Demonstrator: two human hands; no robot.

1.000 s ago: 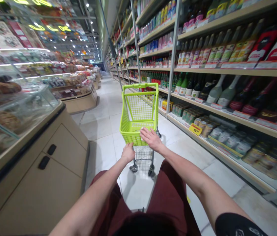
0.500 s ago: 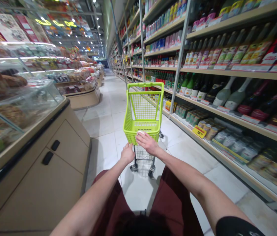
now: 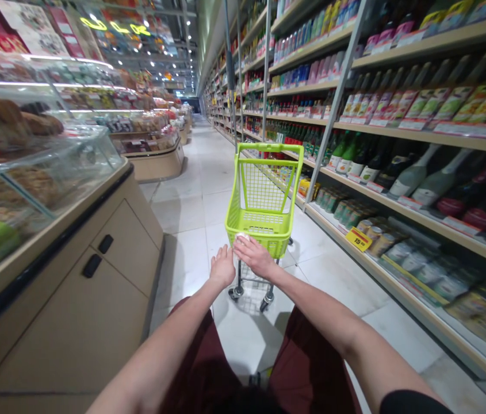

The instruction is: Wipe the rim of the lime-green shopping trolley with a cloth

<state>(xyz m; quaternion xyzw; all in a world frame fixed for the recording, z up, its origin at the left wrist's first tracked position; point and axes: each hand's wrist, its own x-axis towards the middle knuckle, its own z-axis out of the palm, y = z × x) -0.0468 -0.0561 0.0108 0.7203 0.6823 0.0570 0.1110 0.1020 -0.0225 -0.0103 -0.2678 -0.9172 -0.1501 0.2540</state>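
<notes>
A lime-green shopping cart [image 3: 264,221] stands on the floor right in front of my knees, its plastic basket turned toward me. My right hand [image 3: 255,257] presses a crumpled white tissue [image 3: 241,236] onto the near rim, close to the left corner. Most of the tissue is hidden under the fingers. Just left of that corner is my left hand [image 3: 223,266], fingers stretched out, holding nothing. I cannot tell whether its fingertips touch the cart. No goods show inside the basket.
At right, tall shelves [image 3: 419,132] hold bottles and cans, with a yellow price tag [image 3: 358,239] low down. A bakery counter [image 3: 70,282] with glass cases runs along the left. The tiled aisle [image 3: 214,172] stretches ahead between them.
My right hand has slid left along the near rim with the tissue. My left hand has come off the cart's corner, its fingers now extended. The cart appears slightly farther right in view.
</notes>
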